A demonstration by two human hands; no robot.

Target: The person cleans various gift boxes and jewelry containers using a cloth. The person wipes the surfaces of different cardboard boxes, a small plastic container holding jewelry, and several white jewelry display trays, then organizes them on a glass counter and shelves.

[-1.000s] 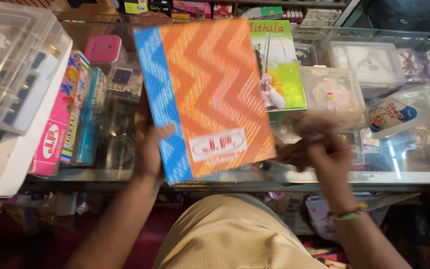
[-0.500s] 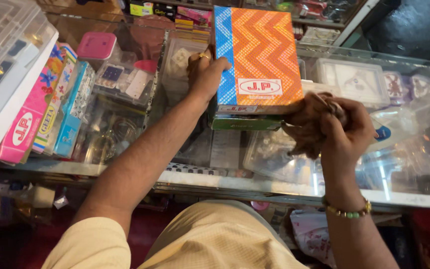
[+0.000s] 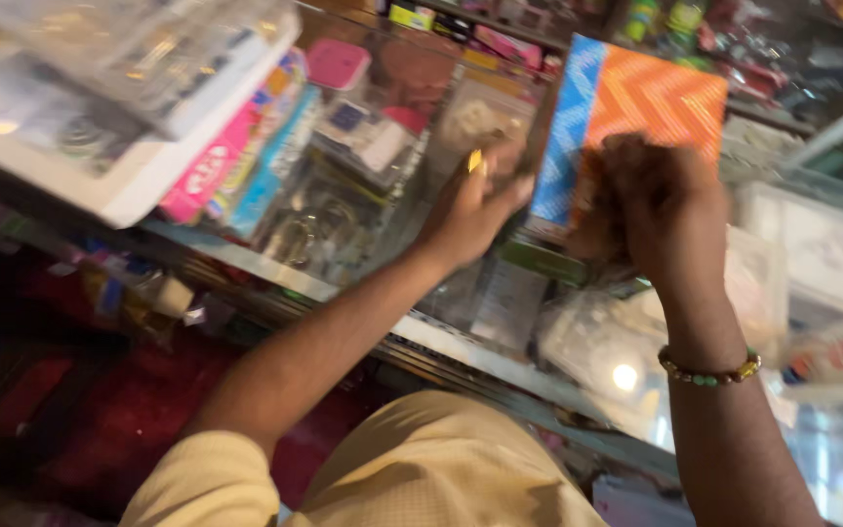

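An orange zigzag-patterned box [image 3: 651, 102] with a blue stripe down its left side lies on the glass counter [image 3: 363, 293]. My left hand [image 3: 470, 210] rests against the box's left edge, a ring on one finger. My right hand [image 3: 661, 200], a beaded bracelet on its wrist, is closed over the box's lower part and holds something brown and crumpled [image 3: 592, 210]. The picture is blurred, so what the brown thing is cannot be told.
A clear plastic organiser [image 3: 100, 88] on a white tray stands at the left. Pink and blue packets [image 3: 236, 156] lie beside it. Clear plastic containers [image 3: 812, 263] crowd the counter's right. Goods show under the glass and on the back shelf [image 3: 500, 29].
The box went from being held upright in front of me to lying further back on the counter. Both hands followed it forward, and the view swung left.
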